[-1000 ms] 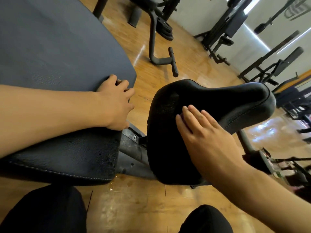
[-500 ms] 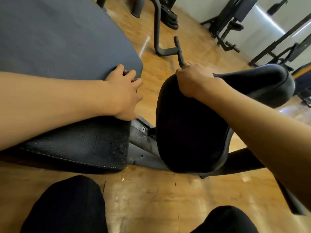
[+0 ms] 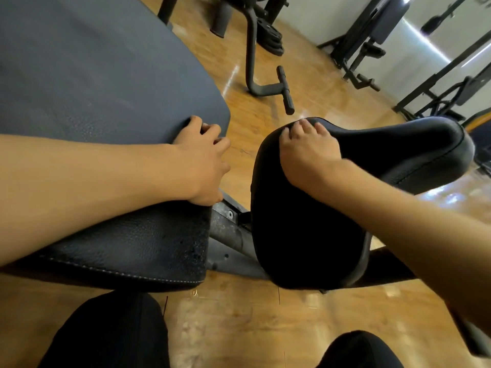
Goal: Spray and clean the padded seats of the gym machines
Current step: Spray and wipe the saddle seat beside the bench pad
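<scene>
Right fingers (image 3: 302, 130) curled over black seat (image 3: 305, 235), left fingers (image 3: 212, 129) gripping grey pad (image 3: 93, 75) corner

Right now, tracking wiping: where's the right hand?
Head view, right of centre: the right hand rests on the black seat, at its upper-left edge, right of the bench.

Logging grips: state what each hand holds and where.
Left hand grips the grey pad at its corner; right hand grips the black seat at its top edge.

A gym: a bench pad (image 3: 93, 75) and a padded seat (image 3: 398, 150) stand over a wooden floor (image 3: 318, 102). Weight plates (image 3: 268, 33) and black steel machines (image 3: 369, 27) line the wall (image 3: 310, 14).
</scene>
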The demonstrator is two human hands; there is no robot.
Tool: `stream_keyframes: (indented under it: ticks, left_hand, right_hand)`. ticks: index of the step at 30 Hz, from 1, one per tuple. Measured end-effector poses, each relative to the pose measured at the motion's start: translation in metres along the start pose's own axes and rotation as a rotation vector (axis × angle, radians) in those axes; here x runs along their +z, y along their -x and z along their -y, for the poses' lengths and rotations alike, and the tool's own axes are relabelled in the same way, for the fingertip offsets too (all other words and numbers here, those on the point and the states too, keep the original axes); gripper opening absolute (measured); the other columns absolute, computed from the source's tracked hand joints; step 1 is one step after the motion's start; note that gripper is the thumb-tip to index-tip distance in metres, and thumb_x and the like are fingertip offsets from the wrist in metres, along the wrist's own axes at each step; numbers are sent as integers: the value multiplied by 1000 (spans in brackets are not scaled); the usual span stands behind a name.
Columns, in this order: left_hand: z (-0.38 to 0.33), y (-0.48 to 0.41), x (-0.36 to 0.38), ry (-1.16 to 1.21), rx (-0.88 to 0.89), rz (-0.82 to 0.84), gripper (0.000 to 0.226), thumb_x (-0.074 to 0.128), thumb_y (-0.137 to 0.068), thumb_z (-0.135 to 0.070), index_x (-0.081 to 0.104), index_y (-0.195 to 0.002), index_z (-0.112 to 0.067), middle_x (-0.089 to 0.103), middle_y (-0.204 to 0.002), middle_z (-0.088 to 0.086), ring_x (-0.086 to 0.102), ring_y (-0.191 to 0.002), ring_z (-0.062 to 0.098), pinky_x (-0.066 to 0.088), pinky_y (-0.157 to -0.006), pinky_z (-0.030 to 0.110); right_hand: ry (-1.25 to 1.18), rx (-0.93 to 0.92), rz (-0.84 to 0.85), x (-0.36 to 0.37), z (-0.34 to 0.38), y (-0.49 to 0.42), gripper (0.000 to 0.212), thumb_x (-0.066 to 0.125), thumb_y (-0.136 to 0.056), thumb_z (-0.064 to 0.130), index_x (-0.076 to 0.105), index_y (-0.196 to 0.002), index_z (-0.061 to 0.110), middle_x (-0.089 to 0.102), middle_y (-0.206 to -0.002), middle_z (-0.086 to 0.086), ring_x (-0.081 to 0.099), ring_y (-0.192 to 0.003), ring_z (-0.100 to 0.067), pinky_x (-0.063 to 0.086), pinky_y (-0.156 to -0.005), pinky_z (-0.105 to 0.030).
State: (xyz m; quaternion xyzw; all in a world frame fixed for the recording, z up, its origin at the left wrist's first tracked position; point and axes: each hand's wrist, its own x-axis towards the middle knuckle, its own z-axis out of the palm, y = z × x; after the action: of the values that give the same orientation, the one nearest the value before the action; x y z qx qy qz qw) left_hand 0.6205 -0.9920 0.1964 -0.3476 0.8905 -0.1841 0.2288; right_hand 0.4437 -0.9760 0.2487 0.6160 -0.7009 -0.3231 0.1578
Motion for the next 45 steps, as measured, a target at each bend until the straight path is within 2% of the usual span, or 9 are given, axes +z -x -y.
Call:
stream_keyframes:
  ticks: [6,12,16,21,26,29,39,41,45]
  left_hand:
    - [2,-3,1,19,0,-2,69,27,-97,-72,40,-150,-30,24,-158,13,22,-142,38,27,-108,54]
    - [0,0,-1,37,3,26,68,28,-99,-70,38,-152,-29,19,-162,14,18,-145,40,24,-112,57]
    - [-2,1,-3,44,7,33,65,28,-100,-66,39,-151,-28,21,-160,15,19,-144,43,22,-113,59]
    - [-2,3,-3,38,10,36,66,28,-100,-68,37,-152,-28,19,-161,17,18,-145,46,21,-115,61]
    - [1,0,-2,28,14,17,67,28,-99,-69,36,-152,-29,20,-161,15,19,-144,44,25,-113,57]
    - [1,-2,-1,24,17,14,66,28,-99,-68,36,-152,-29,21,-160,16,21,-142,43,26,-110,56]
    - [-3,0,-4,28,-7,44,63,34,-101,-62,34,-154,-27,19,-161,16,19,-144,46,25,-114,58]
    - [-2,0,-4,29,-6,42,63,34,-101,-61,35,-153,-26,20,-161,16,20,-144,45,25,-114,58]
    - [0,2,-5,36,9,28,62,32,-102,-61,35,-153,-27,22,-158,16,22,-142,45,26,-113,58]
  right_hand:
    - [-54,73,137,-17,-3,-71,49,40,-106,27,36,-152,13,35,-157,-14,22,-149,-31,17,-120,-41]
    - [-48,-55,-22,17,26,70,58,24,-105,23,14,-157,-2,15,-162,-27,10,-152,-40,9,-125,-49]
    - [-122,-218,-105,39,27,155,64,28,-87,20,50,-141,-5,47,-145,-30,44,-138,-43,35,-113,-57]
    - [-39,-136,-86,13,12,75,58,26,-102,22,18,-158,6,17,-164,-19,12,-154,-31,4,-124,-44]
    - [-61,6,88,-15,3,-55,41,41,-105,23,46,-144,10,41,-149,-14,28,-141,-32,22,-116,-41]
    - [-1,-7,143,-7,13,-80,42,44,-104,28,47,-144,14,41,-152,-12,24,-147,-32,14,-121,-43]
    - [-18,-480,-77,40,45,130,60,38,-93,25,39,-152,15,33,-160,-11,23,-151,-30,3,-121,-44]
    - [36,-495,-46,26,35,103,58,37,-100,27,27,-157,22,19,-166,-5,7,-155,-25,-6,-122,-41]
    - [126,-301,28,11,12,-36,41,35,-104,32,44,-144,24,39,-155,-6,21,-150,-29,8,-124,-49]
